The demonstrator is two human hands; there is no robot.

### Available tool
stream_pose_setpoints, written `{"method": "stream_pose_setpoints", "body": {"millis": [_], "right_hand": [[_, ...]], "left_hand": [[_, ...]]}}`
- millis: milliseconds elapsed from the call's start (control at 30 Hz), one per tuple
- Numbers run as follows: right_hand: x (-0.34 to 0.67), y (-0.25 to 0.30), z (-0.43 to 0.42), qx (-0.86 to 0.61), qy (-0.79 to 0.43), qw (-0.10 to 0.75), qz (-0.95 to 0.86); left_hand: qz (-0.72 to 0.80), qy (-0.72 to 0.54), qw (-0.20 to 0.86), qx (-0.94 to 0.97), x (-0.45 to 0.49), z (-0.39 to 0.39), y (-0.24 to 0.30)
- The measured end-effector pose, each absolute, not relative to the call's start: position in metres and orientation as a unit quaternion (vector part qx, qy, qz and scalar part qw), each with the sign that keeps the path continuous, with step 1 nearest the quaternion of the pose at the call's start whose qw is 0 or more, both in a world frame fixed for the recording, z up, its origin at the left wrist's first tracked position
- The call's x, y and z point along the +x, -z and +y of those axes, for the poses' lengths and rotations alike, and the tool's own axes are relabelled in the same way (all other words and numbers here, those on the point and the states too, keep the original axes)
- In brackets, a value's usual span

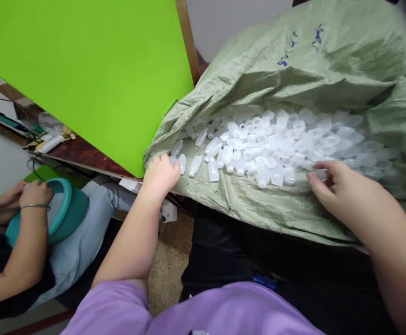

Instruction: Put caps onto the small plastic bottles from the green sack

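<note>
A large pale green woven sack [266, 100] lies with its mouth spread wide before me. Inside is a heap of small translucent white plastic bottles [269, 144], with short round necks and flattened bodies. At the left edge of the mouth, my left hand [161, 174] is closed, fingers curled down; a few loose bottles [195, 165] lie just to its right. What its fingers hold is hidden. My right hand [346, 190] reaches into the right side of the heap. Its thumb and fingers are apart around a bottle [320, 174], without a visible firm grip.
A bright green board or tabletop [94, 70] borders the sack on the left. Further left, another person's hands [24, 200] work over a teal basin [68, 209] on their lap. Cluttered items and cables [49, 135] lie behind. Speckled floor [171, 260] shows below.
</note>
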State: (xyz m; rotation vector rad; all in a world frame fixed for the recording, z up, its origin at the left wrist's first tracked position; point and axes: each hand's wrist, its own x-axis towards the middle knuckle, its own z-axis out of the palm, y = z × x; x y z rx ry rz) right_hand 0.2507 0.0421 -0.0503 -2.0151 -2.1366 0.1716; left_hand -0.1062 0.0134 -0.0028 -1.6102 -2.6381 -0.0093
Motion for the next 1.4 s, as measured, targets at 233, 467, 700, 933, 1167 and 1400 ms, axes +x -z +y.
{"method": "stream_pose_setpoints", "body": {"millis": [233, 467, 700, 933, 1167, 1400], "right_hand": [[0.257, 0.061, -0.002, -0.584, -0.116, 0.305, -0.743], [0.252, 0.072, -0.017, -0.569, -0.149, 0.332, -0.737], [0.255, 0.075, -0.018, -0.55, -0.147, 0.352, -0.743], [0.257, 0.075, -0.022, -0.534, -0.145, 0.373, -0.745], [0.251, 0.073, -0.025, -0.515, -0.135, 0.38, -0.756], [0.252, 0.078, -0.026, -0.506, -0.144, 0.371, -0.765]], "left_hand": [[-0.84, -0.025, -0.114, -0.53, -0.085, 0.047, 0.005], [-0.794, -0.036, -0.159, -0.586, -0.051, 0.044, 0.007], [-0.789, 0.067, -0.12, -0.599, -0.047, 0.023, 0.022], [-0.809, 0.134, -0.075, -0.567, -0.068, 0.015, 0.042], [-0.831, 0.056, -0.074, -0.548, -0.07, 0.029, 0.037], [-0.843, 0.061, -0.124, -0.52, -0.079, 0.021, 0.028]]}}
